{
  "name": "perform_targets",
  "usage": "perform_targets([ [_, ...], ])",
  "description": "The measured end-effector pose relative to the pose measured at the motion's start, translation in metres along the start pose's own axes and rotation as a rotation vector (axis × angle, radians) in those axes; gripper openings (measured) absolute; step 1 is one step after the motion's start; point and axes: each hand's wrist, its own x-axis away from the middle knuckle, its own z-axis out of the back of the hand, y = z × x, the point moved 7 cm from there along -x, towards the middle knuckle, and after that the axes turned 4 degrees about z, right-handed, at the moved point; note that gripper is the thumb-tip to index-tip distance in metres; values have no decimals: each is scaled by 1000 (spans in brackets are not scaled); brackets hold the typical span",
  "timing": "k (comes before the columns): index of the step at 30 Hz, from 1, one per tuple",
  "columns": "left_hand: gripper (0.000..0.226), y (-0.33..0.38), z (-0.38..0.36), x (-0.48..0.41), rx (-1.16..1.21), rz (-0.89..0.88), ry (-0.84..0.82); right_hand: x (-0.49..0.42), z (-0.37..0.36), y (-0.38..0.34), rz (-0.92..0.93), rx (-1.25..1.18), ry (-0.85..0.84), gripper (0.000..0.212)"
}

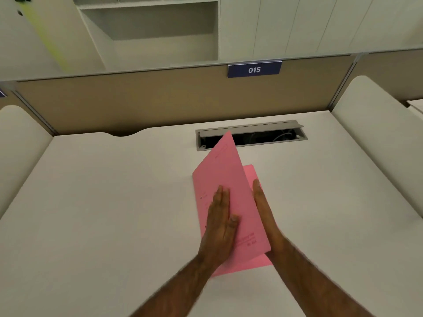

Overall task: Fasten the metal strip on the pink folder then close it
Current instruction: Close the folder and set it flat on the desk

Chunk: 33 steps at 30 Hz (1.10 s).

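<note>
A thin pink card folder (219, 170) lies half-closed on the smooth white desk (103, 202), its front cover raised. The left hand (220, 221) presses flat and unclenched on that cover; the right hand (263, 209), fingers straight, lies edge-on beneath it, gripping nothing.

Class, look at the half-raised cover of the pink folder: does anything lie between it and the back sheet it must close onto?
Yes. The right hand lies flat between the raised pink cover and the back sheet; the left hand presses on the cover's outside.
</note>
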Motion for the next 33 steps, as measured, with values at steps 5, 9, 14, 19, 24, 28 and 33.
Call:
perform_targets([
  [5,77,-46,-19,11,-392,-13,-169,11,50,-18,-14,-54,-9,50],
  [9,87,-78,-24,17,-609,52,-304,15,103,-22,111,275,142,34],
  [14,81,-93,-26,18,-749,19,-325,13,153,2,54,706,340,37],
  [19,79,-102,-28,21,-832,39,-350,8,165,20,18,1196,405,51],
  [24,81,-101,-30,21,-855,30,-313,9,161,34,8,1499,427,62],
  [28,89,-98,-17,29,-692,233,-125,11,153,38,48,1625,432,56],
  [33,87,-93,-6,51,-489,470,28,14,149,41,104,1674,456,53],
])
